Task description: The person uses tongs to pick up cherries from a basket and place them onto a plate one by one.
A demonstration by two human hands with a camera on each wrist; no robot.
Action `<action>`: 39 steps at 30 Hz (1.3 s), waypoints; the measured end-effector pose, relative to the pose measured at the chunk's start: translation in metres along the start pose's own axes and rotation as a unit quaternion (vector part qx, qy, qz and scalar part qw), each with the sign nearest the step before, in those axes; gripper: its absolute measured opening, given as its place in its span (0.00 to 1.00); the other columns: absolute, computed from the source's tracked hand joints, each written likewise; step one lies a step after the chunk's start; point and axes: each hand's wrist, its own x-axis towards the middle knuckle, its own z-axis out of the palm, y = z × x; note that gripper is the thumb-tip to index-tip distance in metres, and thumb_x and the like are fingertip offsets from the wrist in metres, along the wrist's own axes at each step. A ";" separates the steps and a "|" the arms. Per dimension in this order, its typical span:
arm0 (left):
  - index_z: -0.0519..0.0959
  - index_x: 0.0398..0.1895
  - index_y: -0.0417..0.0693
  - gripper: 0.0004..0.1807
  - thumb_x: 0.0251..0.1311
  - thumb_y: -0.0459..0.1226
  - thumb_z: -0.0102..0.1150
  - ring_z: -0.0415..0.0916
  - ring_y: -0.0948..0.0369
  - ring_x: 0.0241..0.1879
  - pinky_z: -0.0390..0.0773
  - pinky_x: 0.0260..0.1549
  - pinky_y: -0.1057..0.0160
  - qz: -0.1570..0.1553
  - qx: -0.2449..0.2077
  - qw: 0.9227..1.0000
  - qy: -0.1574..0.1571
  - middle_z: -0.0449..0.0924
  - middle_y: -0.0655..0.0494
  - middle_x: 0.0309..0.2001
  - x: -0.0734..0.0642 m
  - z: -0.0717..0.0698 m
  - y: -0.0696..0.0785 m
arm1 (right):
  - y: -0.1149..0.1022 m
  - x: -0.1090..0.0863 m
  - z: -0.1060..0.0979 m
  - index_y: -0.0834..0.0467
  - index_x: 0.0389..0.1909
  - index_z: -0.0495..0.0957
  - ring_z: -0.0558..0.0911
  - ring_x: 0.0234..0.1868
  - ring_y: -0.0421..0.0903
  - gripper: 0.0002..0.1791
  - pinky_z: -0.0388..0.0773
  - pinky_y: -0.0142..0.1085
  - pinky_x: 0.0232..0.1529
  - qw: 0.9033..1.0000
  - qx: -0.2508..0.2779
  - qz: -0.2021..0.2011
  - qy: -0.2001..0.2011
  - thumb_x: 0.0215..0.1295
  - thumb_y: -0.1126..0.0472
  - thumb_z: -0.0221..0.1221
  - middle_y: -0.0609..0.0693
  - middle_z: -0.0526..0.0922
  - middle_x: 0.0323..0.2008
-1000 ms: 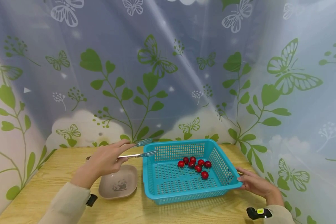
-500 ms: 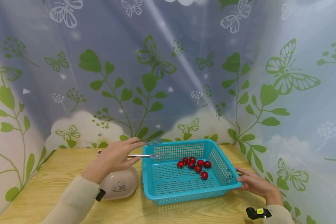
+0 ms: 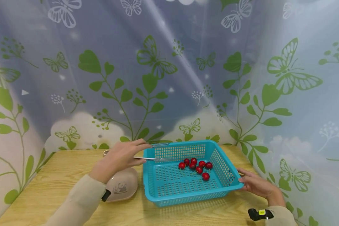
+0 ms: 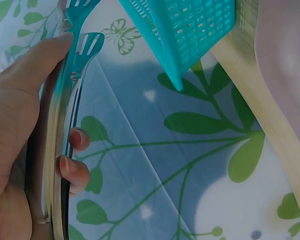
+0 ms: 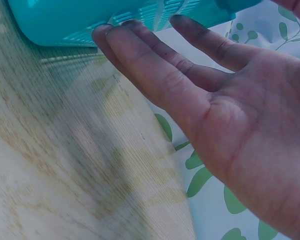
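Note:
My left hand holds metal tongs with slotted ends, their two arms spread apart. Those ends reach over the left part of a blue plastic basket, with nothing between them. Inside the basket, several red cherries with thin stems lie grouped toward the right. At the basket's right side is my right hand, its thumb at the rim corner. In the right wrist view its fingers stretch out straight, tips against the basket's outer wall.
A pale pinkish dish with a panda drawing stands left of the basket, partly under my left forearm. The wooden table ends at a curtain printed with leaves and butterflies, at the back and both sides.
My left hand has moved right with the tongs, bringing their ends from the basket's left edge to over its inside. The right hand, basket and cherries stay in place.

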 end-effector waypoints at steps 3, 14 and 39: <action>0.80 0.65 0.59 0.29 0.62 0.52 0.71 0.72 0.70 0.26 0.67 0.21 0.71 0.006 0.001 1.000 -0.007 0.81 0.62 0.54 0.004 0.001 0.003 | 0.000 0.000 0.000 0.76 0.72 0.13 0.85 0.58 0.40 0.44 0.81 0.40 0.61 1.000 0.001 -0.001 0.000 0.81 0.65 0.38 0.39 0.80 0.62; 0.80 0.65 0.57 0.29 0.60 0.51 0.72 0.76 0.68 0.28 0.69 0.22 0.70 0.019 0.026 0.999 -0.021 0.80 0.60 0.54 0.018 0.008 0.011 | 0.000 -0.001 0.000 0.72 0.79 0.27 0.85 0.58 0.40 0.38 0.80 0.41 0.62 1.000 0.013 -0.009 -0.009 0.81 0.66 0.37 0.43 0.81 0.63; 0.78 0.68 0.64 0.32 0.62 0.62 0.61 0.86 0.61 0.46 0.83 0.36 0.57 0.016 0.025 0.991 -0.133 0.79 0.61 0.63 0.073 0.027 0.043 | 0.000 0.000 0.001 0.76 0.73 0.14 0.86 0.56 0.40 0.44 0.81 0.39 0.61 1.000 0.008 -0.002 0.003 0.81 0.66 0.39 0.41 0.80 0.62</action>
